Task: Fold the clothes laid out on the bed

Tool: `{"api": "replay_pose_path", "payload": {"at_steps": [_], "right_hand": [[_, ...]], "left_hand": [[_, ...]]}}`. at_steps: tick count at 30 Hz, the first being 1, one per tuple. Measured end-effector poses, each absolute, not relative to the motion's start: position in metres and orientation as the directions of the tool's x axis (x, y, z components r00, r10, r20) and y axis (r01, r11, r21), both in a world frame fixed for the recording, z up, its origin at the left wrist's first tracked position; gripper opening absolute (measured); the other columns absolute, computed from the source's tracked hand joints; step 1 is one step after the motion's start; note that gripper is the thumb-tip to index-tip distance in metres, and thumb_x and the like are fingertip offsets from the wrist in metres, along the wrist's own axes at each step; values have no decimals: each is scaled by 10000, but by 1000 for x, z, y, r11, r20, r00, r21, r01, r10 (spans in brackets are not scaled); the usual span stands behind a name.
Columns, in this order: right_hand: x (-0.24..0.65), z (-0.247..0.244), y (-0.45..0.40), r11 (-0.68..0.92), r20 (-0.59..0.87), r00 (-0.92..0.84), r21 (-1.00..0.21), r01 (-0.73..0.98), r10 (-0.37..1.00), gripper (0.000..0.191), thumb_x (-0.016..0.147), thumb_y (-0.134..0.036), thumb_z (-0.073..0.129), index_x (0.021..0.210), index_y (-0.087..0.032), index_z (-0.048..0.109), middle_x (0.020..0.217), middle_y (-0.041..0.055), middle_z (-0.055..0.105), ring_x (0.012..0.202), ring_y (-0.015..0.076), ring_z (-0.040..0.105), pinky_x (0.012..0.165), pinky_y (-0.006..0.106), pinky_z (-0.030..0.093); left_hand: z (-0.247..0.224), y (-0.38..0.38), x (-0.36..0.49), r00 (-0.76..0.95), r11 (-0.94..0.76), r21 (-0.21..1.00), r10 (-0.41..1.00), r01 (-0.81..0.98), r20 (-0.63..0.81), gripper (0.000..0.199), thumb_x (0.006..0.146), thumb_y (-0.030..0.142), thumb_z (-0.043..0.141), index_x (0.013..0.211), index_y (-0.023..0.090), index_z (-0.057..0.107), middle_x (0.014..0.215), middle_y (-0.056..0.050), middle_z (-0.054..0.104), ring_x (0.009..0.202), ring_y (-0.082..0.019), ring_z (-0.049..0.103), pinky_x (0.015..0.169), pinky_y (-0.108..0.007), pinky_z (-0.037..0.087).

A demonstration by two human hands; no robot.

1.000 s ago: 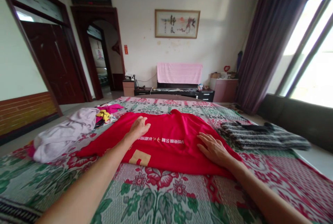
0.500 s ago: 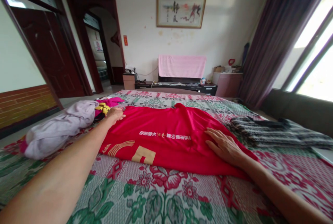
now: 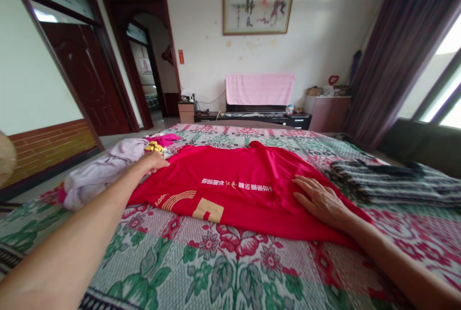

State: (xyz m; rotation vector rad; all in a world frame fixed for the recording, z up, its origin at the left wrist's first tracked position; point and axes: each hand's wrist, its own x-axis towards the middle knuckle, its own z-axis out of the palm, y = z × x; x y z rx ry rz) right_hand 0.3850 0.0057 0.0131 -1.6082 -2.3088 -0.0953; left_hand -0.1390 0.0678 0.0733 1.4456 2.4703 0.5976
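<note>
A red shirt with white lettering and gold prints lies spread on a flowered bedspread. At its far left edge is my left hand, its fingers closed at the red cloth; what they pinch, if anything, is too small to make out. On the right part of the shirt my right hand rests palm down, fingers stretched out over the fabric.
Left of the shirt lie a crumpled pale grey garment and a bright pink and yellow cloth. A folded black and white striped garment is on the right. Beyond stands a low black cabinet.
The view has turned a little to the left. My left hand has moved slightly toward me and outward, and more red cloth shows beside its forearm. My right hand stays on the shirt.
</note>
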Motion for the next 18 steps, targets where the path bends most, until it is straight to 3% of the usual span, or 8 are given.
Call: {"api": "replay_pose_path", "payload": {"at_steps": [2,5,8,10,14,18], "right_hand": [[385,12,6,360,301,-309,-133,923,902,510,888,-470,354,1294,-225,542,1412,103,476,1279,302,438,974,522,409],[386,11,7,360,310,-305,-137,923,900,499,888,-464,359,1291,-237,545,1413,100,475,1278,307,437,966,532,412],[386,11,7,366,313,-310,-141,920,898,502,887,-474,361,1292,-241,545,1411,99,478,1277,306,439,968,535,410],[386,11,7,369,312,-311,-145,918,898,503,885,-478,363,1291,-244,546,1409,100,479,1277,307,440,965,536,415],[386,11,7,364,314,-306,-146,920,899,499,888,-472,359,1293,-244,541,1410,94,480,1281,305,436,968,536,414],[386,11,6,362,306,-308,-140,921,901,507,892,-472,353,1298,-228,535,1410,100,479,1284,298,432,976,529,407]], "left_hand": [[74,62,-141,-508,497,289,860,818,-39,235,587,329,715,715,138,664,467,-76,588,625,-321,655,539,-356,486],[69,56,-139,-484,483,99,875,870,-6,290,613,354,701,802,135,683,684,-153,684,799,-359,672,632,-376,510],[59,49,-129,-493,486,83,864,870,105,379,658,310,660,979,109,679,997,-237,686,996,-385,631,770,-414,505],[52,44,-123,-494,485,95,859,869,132,421,708,292,604,1077,96,652,1103,-264,649,1034,-385,616,809,-436,493],[48,37,-122,-464,456,85,872,886,156,430,782,341,528,1136,117,630,1140,-256,634,1042,-373,613,829,-435,483],[58,42,-130,-486,478,94,868,873,98,427,744,342,590,1106,121,639,1159,-226,632,1057,-363,603,850,-417,476]]}}
